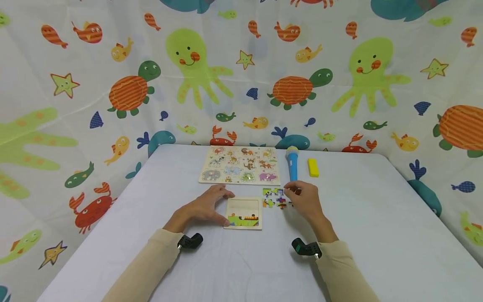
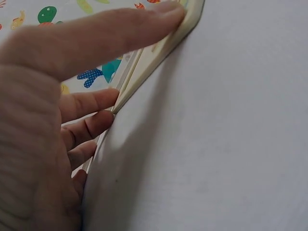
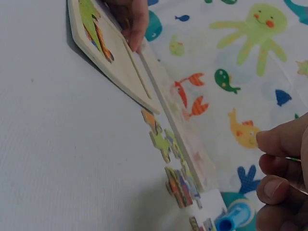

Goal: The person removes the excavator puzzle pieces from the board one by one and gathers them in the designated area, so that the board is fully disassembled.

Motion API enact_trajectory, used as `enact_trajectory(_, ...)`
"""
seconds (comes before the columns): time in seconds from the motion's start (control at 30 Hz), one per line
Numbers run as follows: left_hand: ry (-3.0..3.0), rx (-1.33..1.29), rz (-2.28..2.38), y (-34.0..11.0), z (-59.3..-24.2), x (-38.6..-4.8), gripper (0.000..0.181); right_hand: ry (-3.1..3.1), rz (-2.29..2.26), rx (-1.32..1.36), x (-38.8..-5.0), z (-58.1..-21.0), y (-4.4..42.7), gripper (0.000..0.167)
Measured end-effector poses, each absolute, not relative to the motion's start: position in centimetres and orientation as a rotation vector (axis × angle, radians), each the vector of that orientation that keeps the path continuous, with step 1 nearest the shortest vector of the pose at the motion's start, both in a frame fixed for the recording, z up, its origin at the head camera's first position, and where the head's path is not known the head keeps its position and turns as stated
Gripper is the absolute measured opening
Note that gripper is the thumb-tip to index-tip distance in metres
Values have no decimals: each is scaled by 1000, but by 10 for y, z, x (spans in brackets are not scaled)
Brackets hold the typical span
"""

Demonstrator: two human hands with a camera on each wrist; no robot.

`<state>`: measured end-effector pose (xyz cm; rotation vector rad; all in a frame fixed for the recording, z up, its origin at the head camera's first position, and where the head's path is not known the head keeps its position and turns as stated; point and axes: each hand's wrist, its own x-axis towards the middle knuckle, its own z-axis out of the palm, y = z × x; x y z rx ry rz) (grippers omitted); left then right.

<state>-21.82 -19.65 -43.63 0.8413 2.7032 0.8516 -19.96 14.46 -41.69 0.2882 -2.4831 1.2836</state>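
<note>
A small wooden puzzle board [image 1: 243, 205] lies on the table, with green pieces fitted along its near side. At its left side, my left hand [image 1: 205, 205] holds it: the thumb [image 2: 159, 21] is on the near corner and the fingers [image 2: 94, 103] touch the far part of the edge. Loose jigsaw pieces [image 1: 268, 203] lie to the board's right. Over them, my right hand [image 1: 305, 199] has curled fingers. Between its thumb and fingers a thin green edge of a puzzle piece [image 3: 292, 159] shows; most of that piece is hidden.
Behind the small board lies a larger animal puzzle board [image 1: 239, 165]. A blue toy microphone [image 1: 292, 163] and a yellow block [image 1: 313, 167] are to its right. A sea-animal cloth [image 1: 241, 84] hangs along the table's back.
</note>
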Motion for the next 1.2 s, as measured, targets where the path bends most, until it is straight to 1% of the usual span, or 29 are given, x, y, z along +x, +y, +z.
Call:
enact_trajectory(0.1,2693,846,877,-197,-435,-219,81,-2487,1244,379,-200,-408,134,11)
enact_trajectory(0.3,2687,869,905,-198,-435,-220,57,-2472,1288,510,-195,-393,114,9)
enact_trajectory(0.4,2685,849,918,-198,-435,-219,52,-2461,1314,585,-192,-389,104,8)
enact_trajectory(0.5,2689,825,916,-198,-435,-218,51,-2467,1321,637,-189,-388,93,7)
enact_trajectory(0.8,2689,797,933,-198,-435,-219,50,-2677,1298,689,-183,-383,70,17)
enact_trajectory(1.07,2671,780,930,-198,-436,-219,52,-2899,1189,863,-180,-392,51,23)
enact_trajectory(1.2,2670,783,924,-199,-436,-220,52,-2943,1140,898,-179,-398,44,23)
